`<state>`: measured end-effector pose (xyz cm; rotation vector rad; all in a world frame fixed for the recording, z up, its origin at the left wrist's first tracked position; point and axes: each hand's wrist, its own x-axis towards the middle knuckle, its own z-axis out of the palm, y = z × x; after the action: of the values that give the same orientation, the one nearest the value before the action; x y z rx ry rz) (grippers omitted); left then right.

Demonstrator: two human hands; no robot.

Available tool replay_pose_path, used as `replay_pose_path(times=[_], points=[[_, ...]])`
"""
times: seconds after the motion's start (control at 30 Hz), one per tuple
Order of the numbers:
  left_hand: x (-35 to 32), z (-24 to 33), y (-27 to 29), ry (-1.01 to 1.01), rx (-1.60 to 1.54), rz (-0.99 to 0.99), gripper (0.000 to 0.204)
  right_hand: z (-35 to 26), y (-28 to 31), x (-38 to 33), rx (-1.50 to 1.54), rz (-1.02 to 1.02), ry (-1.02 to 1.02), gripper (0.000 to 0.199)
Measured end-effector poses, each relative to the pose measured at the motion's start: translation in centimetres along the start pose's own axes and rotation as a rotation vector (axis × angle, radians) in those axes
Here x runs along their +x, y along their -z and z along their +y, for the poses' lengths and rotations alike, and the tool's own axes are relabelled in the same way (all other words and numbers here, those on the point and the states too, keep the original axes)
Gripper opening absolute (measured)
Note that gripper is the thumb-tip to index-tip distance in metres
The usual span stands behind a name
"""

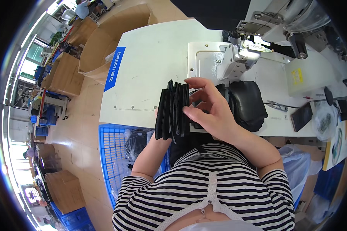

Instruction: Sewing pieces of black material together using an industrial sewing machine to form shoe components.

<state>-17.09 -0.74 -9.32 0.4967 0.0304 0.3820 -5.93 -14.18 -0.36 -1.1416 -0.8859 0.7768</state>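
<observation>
A bundle of flat black pieces (172, 111), leather-like and stood on edge side by side, is held up in front of me at the table's near edge. My left hand is almost wholly hidden behind the bundle; its forearm runs up to it from below. At the bundle's right edge my right hand (214, 106) is curved, its index fingertip at the upper corner and its thumb lower down on the outermost piece. Just right of that hand, a pile of folded black leather-like material (248, 106) lies on the white worktable (150, 57).
An industrial sewing machine (239, 57) stands at the back right. Small scissors (277, 106), a dark phone (302, 116) and a clear plastic bag (323, 121) lie to the right. A blue plastic basket (108, 150) sits below the table's left front; a large cardboard box (92, 54) stands beyond its left side.
</observation>
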Motion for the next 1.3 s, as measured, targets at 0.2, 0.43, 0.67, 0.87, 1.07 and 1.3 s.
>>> replay_pose_path(times=[0.2,0.43,0.67,0.87,1.07,1.3], points=[[0.5,0.0,-5.1,-0.068,0.438,0.171,0.037,0.8,0.3,-0.1,0.070,0.040,0.035,0.051],[0.4,1.1,1.7,0.037,0.100,0.040,0.056,-1.0,0.2,1.3,0.014,0.084,0.093,0.023],[0.3,0.3,-1.6,0.004,0.397,0.410,0.027,-0.6,1.3,2.3,-0.040,0.030,-0.030,0.014],[0.5,0.3,2.4,-0.144,0.511,0.273,0.029,-1.3,0.4,1.9,-0.099,0.018,0.109,0.017],[0.7,0.9,-0.7,-0.034,0.251,0.112,0.032,-0.7,0.2,1.5,-0.367,0.045,0.163,0.023],[0.5,1.3,-0.3,-0.045,0.111,-0.032,0.053,-0.2,0.2,1.3,-0.450,0.067,0.162,0.026]])
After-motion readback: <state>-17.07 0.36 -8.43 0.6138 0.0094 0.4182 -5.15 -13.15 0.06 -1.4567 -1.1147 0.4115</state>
